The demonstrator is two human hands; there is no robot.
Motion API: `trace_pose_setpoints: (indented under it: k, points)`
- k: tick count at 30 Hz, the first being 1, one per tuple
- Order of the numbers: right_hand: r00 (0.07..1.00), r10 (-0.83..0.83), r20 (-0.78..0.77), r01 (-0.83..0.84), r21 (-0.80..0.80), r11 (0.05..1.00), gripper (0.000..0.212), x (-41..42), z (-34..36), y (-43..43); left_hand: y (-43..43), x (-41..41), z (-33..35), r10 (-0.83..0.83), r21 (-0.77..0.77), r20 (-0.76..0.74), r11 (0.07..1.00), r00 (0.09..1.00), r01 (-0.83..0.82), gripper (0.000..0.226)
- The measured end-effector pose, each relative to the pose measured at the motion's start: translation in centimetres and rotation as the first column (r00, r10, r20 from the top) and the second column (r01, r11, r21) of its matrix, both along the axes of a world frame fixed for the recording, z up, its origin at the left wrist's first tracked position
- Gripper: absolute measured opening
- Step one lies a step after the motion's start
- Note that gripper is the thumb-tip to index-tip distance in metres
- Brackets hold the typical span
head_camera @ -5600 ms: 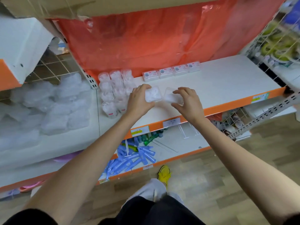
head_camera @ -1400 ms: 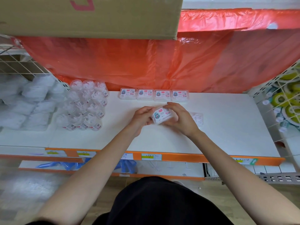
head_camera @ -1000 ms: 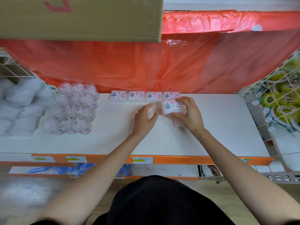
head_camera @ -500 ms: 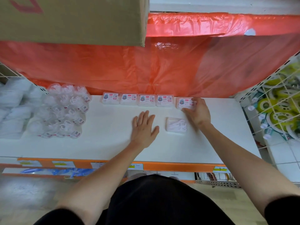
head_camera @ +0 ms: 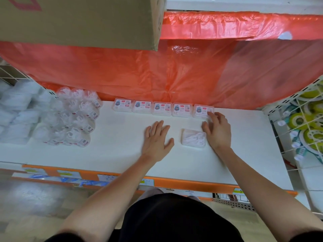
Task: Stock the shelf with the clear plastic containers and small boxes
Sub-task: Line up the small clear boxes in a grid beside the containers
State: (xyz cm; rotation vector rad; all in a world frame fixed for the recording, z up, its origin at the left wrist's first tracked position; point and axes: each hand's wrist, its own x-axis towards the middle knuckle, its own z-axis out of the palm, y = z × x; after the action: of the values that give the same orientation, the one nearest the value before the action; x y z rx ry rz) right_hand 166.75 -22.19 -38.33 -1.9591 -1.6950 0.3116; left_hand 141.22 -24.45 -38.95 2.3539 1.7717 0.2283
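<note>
Several small clear boxes with pink labels [head_camera: 161, 108] stand in a row along the back of the white shelf [head_camera: 113, 151]. My right hand [head_camera: 216, 131] is spread, its fingertips touching the rightmost box [head_camera: 201, 110] of that row. One more clear box [head_camera: 193, 137] lies flat on the shelf, just left of that hand. My left hand [head_camera: 157, 140] rests flat on the shelf, fingers straight, holding nothing. Several round clear plastic containers [head_camera: 73, 117] are grouped at the shelf's left end.
A red plastic sheet [head_camera: 174, 70] hangs behind the shelf. A cardboard box [head_camera: 78, 21] overhangs at top left. White wrapped packs [head_camera: 14, 110] fill the left bay. A wire rack with green-and-white goods [head_camera: 304, 123] stands to the right. The orange shelf edge [head_camera: 174, 182] carries price tags.
My right hand has set the labelled box down at the right end of the back row and now only touches it. My left hand has stayed flat on the shelf.
</note>
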Motion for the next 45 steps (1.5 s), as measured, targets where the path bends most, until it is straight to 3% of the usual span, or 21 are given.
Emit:
trace_pose_setpoints:
  k: [7, 18, 20, 24, 27, 33, 35, 38, 41, 45]
  points:
    - [0.997, 0.01, 0.081, -0.015, 0.061, 0.998, 0.048, 0.2, -0.6, 0.3, 0.0, -0.1, -0.3, -0.005, 0.04, 0.014, 0.999, 1.0, 0.004, 0.062]
    - [0.996, 0.02, 0.083, -0.025, 0.06, 0.998, 0.05, 0.4, -1.1, 0.4, 0.0, -0.1, -0.5, -0.002, 0.07, 0.021, 0.998, 1.0, 0.0, 0.058]
    - [1.0, 0.014, 0.011, -0.015, 0.052, 0.999, 0.05, 0.3, -1.0, 0.5, 0.0, -0.1, -0.4, -0.001, 0.067, 0.029, 0.998, 1.0, 0.0, 0.059]
    - [0.946, -0.057, -0.319, 0.085, 0.076, 0.993, 0.034, 0.8, 0.2, -0.1, 0.0, -0.2, -0.3, -0.002, 0.052, 0.03, 0.999, 1.0, 0.001, 0.061]
    - [0.903, -0.051, -0.427, 0.087, 0.066, 0.994, 0.032, 1.0, 0.6, -1.4, 0.0, -0.2, -0.3, -0.003, 0.047, 0.041, 0.999, 0.999, 0.001, 0.061]
    - [0.942, 0.311, -0.13, -0.311, 0.016, 0.95, 0.06, 0.5, 0.2, -4.3, 0.0, -0.3, -0.2, -0.006, 0.047, 0.035, 0.999, 0.999, 0.004, 0.063]
    - [0.938, 0.336, -0.083, -0.338, -0.019, 0.941, 0.071, 0.1, 0.3, -4.6, 0.0, -0.4, -0.1, -0.01, 0.019, 0.047, 1.0, 0.999, 0.009, 0.065]
    - [0.95, 0.301, -0.085, -0.305, -0.032, 0.952, 0.07, -0.6, 0.8, -4.9, -0.2, -0.4, 0.1, -0.011, -0.014, 0.052, 1.0, 0.999, 0.012, 0.068]
    - [0.951, 0.253, -0.178, -0.267, -0.06, 0.962, 0.064, -1.7, 1.5, -5.2, 0.1, -0.4, 0.6, 0.056, -0.089, 0.244, 0.995, 0.968, -0.035, 0.05]
    - [0.907, 0.245, -0.341, -0.28, -0.055, 0.959, 0.066, -4.4, 2.5, -5.3, 0.2, -1.0, 2.9, 0.25, -0.232, 0.585, 0.963, 0.771, -0.136, 0.028]
